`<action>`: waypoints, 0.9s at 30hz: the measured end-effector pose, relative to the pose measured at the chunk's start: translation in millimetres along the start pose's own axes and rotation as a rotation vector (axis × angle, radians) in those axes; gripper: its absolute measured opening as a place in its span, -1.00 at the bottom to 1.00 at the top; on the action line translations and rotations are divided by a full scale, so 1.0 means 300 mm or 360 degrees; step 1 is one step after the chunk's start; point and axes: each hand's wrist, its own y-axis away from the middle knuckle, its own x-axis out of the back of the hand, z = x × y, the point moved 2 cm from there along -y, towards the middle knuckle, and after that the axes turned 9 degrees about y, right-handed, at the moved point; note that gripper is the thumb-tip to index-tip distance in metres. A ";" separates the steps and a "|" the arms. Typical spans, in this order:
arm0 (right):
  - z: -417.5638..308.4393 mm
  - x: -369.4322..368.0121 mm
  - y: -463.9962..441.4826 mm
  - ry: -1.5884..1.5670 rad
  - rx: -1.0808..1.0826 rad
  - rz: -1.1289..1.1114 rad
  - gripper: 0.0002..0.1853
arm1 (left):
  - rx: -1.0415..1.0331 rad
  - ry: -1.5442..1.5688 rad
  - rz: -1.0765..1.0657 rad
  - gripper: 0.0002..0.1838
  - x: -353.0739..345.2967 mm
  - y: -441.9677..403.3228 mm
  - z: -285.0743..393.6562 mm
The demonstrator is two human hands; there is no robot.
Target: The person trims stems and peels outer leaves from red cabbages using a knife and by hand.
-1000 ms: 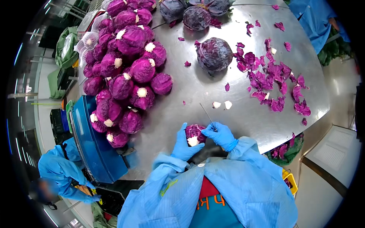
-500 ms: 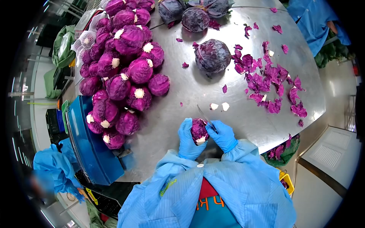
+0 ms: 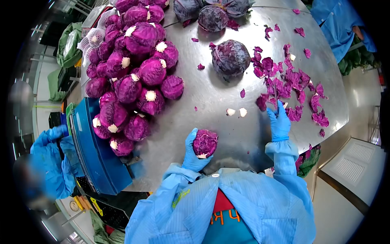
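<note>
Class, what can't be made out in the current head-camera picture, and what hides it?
All in the head view:
- Underside of the held cabbage: covered by the left hand.
- Handle of the knife: enclosed by the right hand.
- Lower heads in the cabbage pile: behind those on top.
- Farthest part of the leftmost dark cabbage: cut off by the top edge.

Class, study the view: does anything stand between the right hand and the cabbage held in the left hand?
Nothing visible does. The left hand cups the cabbage, whose side facing the right hand is uncovered. Two white pieces on the table lie just beyond the straight path.
</note>
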 end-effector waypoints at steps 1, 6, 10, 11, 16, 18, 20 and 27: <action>-0.035 0.005 0.020 -0.0235 0.0095 -0.0192 -0.53 | 0.0035 -0.0005 -0.0023 0.04 0.003 -0.008 0.017; -0.323 -0.096 0.214 -0.0987 0.0275 -0.1270 -0.54 | -0.0001 -0.0026 -0.0224 0.06 0.031 -0.050 0.071; -0.439 -0.149 0.259 -0.0915 0.0458 -0.1692 -0.38 | 0.0037 -0.0089 -0.0401 0.06 0.054 -0.076 0.086; -0.425 -0.173 0.252 -0.0941 0.0471 -0.1756 -0.37 | 0.0118 -0.0072 -0.0348 0.06 0.051 -0.075 0.067; -0.393 -0.201 0.206 -0.0966 0.0799 -0.1740 -0.40 | 0.0214 0.0034 -0.0165 -0.03 0.017 -0.062 0.009; -0.402 -0.195 0.198 -0.0935 0.0821 -0.1785 -0.40 | 0.0206 0.0020 -0.0183 -0.03 0.026 -0.069 0.019; -0.397 -0.213 0.204 -0.1050 0.0688 -0.1871 -0.41 | 0.0282 0.0065 -0.0195 -0.01 0.028 -0.070 0.042; -0.411 -0.162 0.205 -0.0757 0.0232 -0.1959 -0.46 | 0.0333 0.0114 -0.0274 0.06 0.029 -0.084 0.057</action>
